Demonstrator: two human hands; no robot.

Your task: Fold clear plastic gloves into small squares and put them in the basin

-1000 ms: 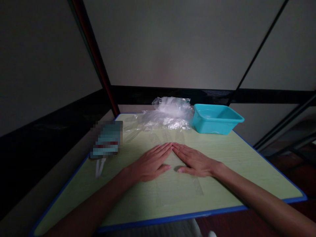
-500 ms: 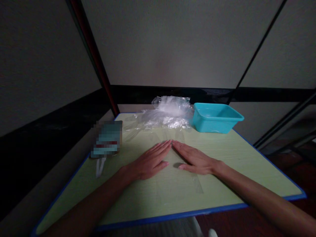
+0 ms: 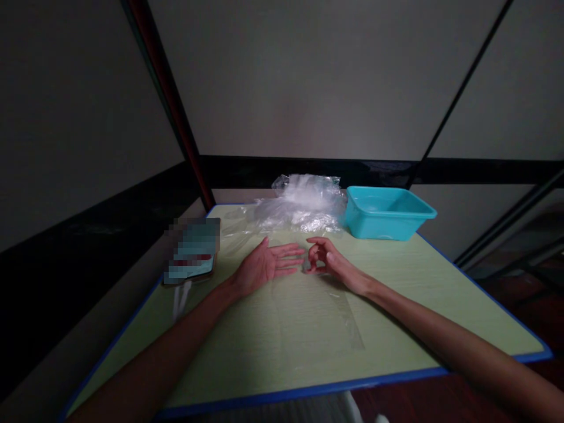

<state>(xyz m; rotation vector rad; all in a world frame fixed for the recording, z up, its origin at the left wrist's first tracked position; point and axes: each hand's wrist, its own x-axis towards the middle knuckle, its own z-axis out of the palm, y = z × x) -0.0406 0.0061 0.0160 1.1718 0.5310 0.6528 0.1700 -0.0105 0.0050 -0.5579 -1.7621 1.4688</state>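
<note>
My left hand [image 3: 267, 267] is turned palm up over the table, its fingers spread and nothing in it. Facing it, my right hand [image 3: 332, 264] has loosely curled fingers that stand apart, with nothing visible in them. The two sets of fingertips are close together, with a small gap between. Below both hands a clear plastic bag [image 3: 317, 335] lies flat on the table, faint except for its right edge. A crumpled heap of clear plastic bags [image 3: 304, 205] rests just beyond my hands.
The pale green table [image 3: 440, 294] has a blue edge. A turquoise plastic basin [image 3: 383, 226] stands at the back right. On the left is a phone-like device [image 3: 194, 249], its screen blurred out, with a white strap or cable [image 3: 180, 299] near it. A wall rises behind.
Both hands lay flat, palms down, with fingertips meeting. Now my left hand has turned palm up, and the right has lifted and curled its fingers.
</note>
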